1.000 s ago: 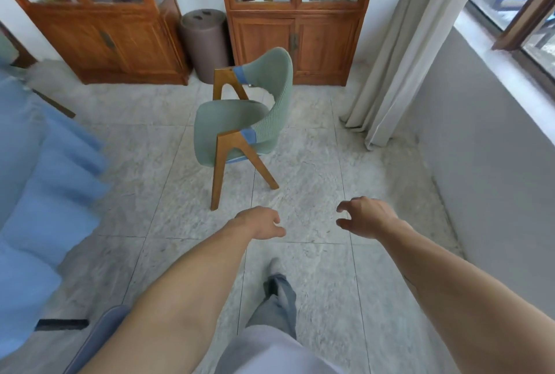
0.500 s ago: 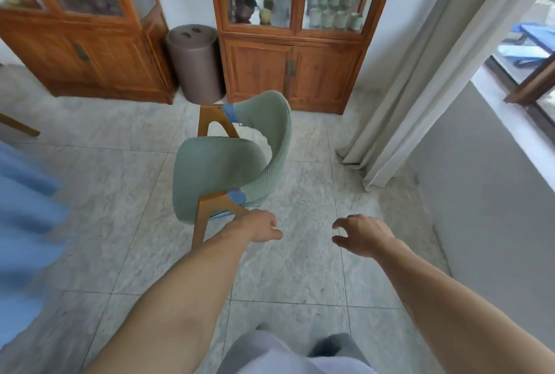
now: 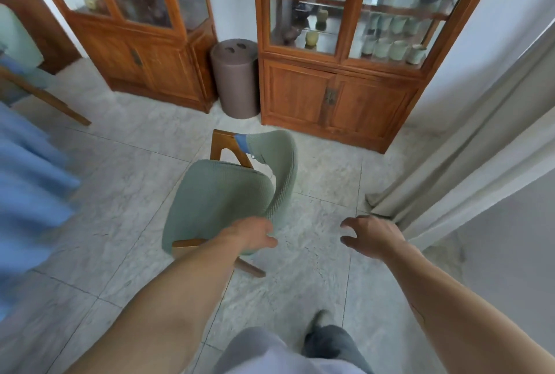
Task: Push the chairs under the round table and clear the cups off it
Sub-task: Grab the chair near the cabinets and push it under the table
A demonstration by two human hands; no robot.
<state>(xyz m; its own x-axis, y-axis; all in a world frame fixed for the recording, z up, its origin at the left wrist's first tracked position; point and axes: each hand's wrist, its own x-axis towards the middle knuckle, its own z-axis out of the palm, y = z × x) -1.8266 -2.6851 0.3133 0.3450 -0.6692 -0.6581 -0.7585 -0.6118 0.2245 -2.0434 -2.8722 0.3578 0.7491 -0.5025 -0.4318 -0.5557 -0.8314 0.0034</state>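
Two bare hands are out in front of me, and I place everything against the green chair [image 3: 223, 202], which stands alone on the tiled floor, in front of the wooden cabinet [image 3: 336, 94] and well apart from the blue cloth [image 3: 30, 193] blurred at the left edge; I judge that cloth may cover the round table, though I cannot see a tabletop or any cups. My left hand [image 3: 252, 234] hangs loosely curled over the chair's near corner, beside the lower end of its curved back, and I cannot tell whether it touches; it grips nothing. My right hand [image 3: 371, 237] is half open, fingers spread, empty, off the chair's right side above the floor. Risks as I judge them: gripping only one corner could make the chair swing or tip, and its splayed leg [image 3: 249, 267] near my foot could trip me
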